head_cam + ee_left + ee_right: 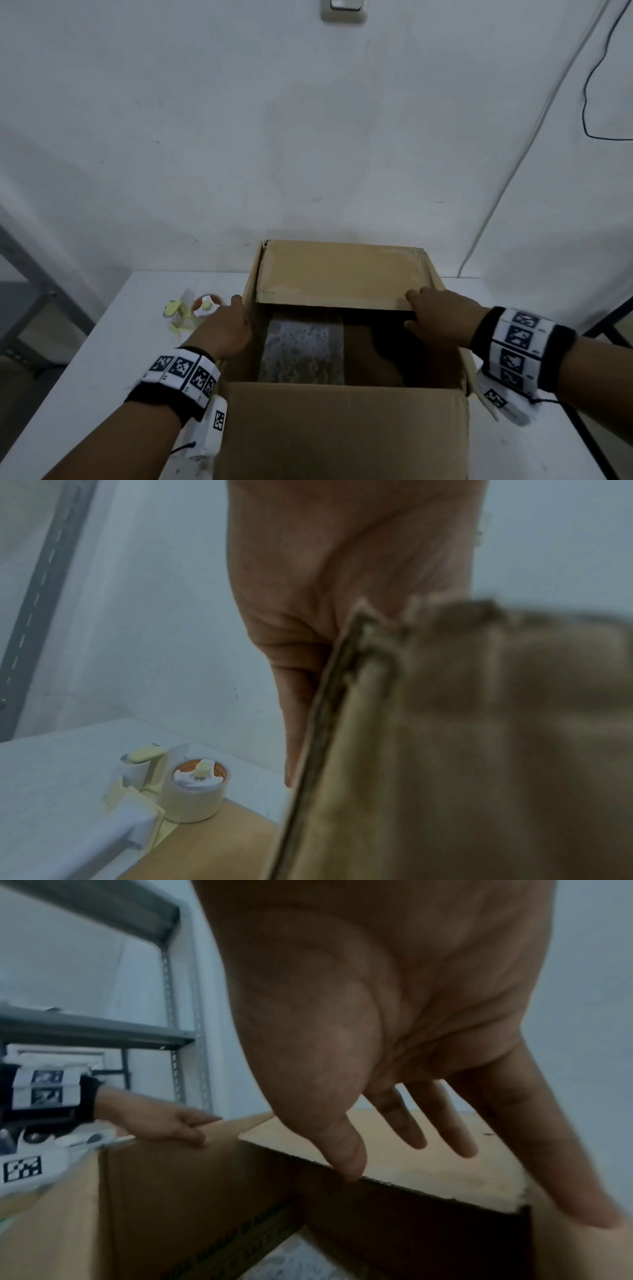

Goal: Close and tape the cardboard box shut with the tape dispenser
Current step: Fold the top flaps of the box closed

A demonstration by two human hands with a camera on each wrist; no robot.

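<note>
A brown cardboard box [342, 431] stands open on the white table, with its far flap [339, 274] folded down over the opening. My right hand [435, 315] rests on that flap's front edge near its right corner. Its fingers [445, 1123] lie straight over the flap [428, 1172] and the thumb tip touches the edge. My left hand [226, 329] grips the box's left flap [445, 750] at the left wall, and the flap's tip pokes out past the fingers [192, 1123]. The white and pale yellow tape dispenser [191, 311] [178, 791] sits on the table left of the box, untouched.
The table [102, 342] stands against a white wall. A grey metal shelf [34, 274] [178, 1001] is at the left, a dark frame at the right. A black cable [589, 85] hangs on the wall. Old tape [301, 346] shines on the box floor.
</note>
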